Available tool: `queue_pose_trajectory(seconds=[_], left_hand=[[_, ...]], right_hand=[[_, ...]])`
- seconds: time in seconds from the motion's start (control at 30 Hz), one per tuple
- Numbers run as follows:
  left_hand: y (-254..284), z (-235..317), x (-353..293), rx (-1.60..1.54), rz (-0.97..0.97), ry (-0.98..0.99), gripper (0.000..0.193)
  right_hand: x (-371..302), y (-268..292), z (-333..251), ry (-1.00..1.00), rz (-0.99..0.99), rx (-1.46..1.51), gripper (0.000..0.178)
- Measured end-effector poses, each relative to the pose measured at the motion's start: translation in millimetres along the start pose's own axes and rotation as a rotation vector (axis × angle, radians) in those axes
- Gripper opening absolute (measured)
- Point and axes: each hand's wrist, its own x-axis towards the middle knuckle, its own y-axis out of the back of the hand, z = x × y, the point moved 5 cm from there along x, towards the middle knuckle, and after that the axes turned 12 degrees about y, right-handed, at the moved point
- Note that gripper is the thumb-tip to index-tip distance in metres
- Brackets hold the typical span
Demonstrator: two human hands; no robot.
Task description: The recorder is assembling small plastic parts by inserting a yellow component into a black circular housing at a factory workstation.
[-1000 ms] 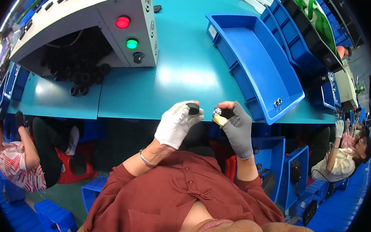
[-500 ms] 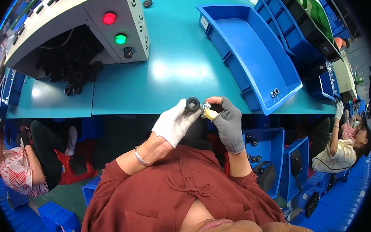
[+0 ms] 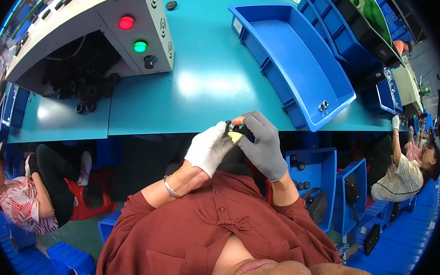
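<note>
Small black ring-shaped part (image 3: 229, 128) and small pale-yellow piece (image 3: 235, 136) are held between both gloved hands at the near table edge.

The black part is pinched at the fingertips of the left hand in a white knit glove (image 3: 208, 148); it lies up and to the right of that palm, mostly hidden by fingers, so its long axis cannot be told. The yellow piece is pressed against it from the right side by the thumb and forefinger of the right hand in a grey knit glove (image 3: 263, 145), fingers closed on it. Both hands are touching at the fingertips, equally near the parts. The pair is held just over the front edge of the teal worktable (image 3: 201, 83), well apart from the large blue plastic tray (image 3: 296, 62) to the right and the grey control box with red and green lamps (image 3: 123, 32) to the far left.
</note>
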Motion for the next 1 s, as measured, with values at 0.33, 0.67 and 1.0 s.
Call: queue_pose_trajectory(seconds=[0.33, 0.67, 1.0], left_hand=[[5.7, -6.3, -0.5, 0.063, -0.014, 0.000, 0.022], [-8.9, 13.6, -24.2, 0.699, 0.091, -0.373, 0.036], [-31.1, 18.4, -38.8, 0.819, 0.013, -0.642, 0.028]], right_hand=[[-6.4, 0.6, -7.3, -0.109, -0.028, 0.165, 0.035], [-32.2, -12.8, -3.7, -0.186, 0.149, 0.522, 0.035], [-30.6, -16.9, -14.6, 0.049, 0.300, 0.352, 0.024]])
